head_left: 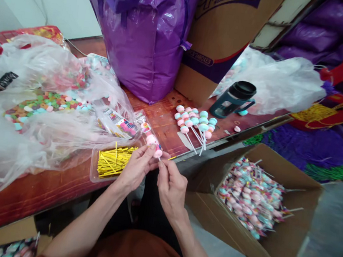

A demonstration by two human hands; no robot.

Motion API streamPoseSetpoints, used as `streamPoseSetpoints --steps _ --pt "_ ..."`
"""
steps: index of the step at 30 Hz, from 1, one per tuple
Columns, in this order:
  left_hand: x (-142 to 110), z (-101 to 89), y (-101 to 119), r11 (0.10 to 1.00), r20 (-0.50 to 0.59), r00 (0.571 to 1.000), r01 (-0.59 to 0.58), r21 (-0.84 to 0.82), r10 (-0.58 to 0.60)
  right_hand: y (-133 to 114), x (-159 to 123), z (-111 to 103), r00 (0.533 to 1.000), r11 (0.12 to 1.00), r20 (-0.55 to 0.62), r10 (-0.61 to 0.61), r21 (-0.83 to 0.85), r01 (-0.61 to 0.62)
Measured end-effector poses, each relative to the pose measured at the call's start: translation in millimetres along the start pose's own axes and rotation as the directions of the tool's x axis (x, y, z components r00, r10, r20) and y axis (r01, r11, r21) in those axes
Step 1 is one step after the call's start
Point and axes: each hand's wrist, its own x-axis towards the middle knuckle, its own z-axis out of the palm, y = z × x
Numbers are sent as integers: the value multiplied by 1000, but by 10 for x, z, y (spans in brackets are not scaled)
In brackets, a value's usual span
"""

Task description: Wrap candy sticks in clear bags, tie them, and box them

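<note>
My left hand [136, 167] is closed on a wrapped candy stick [150, 136], pinching it at the base of its clear sleeve. My right hand [170, 185] is closed too, its fingertips pinching the stick's lower end right beside my left thumb. A clear tray of gold twist ties [113, 161] lies just left of my left hand. A bunch of unwrapped pink-and-blue candy sticks [195, 121] rests on the red table [56, 187] beyond my hands.
Big clear bags of loose candies [32, 104] cover the table's left. A purple bag [146, 32] and a cardboard carton [222, 30] stand behind. A dark mug [234, 99] sits at right. A cardboard box of wrapped candy sticks [252, 198] stands on the floor.
</note>
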Motion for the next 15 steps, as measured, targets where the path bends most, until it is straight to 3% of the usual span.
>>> streamPoseSetpoints --steps 4,8,15 --pt "25 -90 123 1000 -17 1000 9 6 -9 5 -2 -17 999 999 30 35 39 -36" --pt "124 -132 246 992 -120 986 -121 -21 118 16 -49 -38 997 998 67 49 23 -51" --pt "186 -88 229 979 -209 964 -187 -83 166 54 -103 -53 995 1000 99 27 -10 -26"
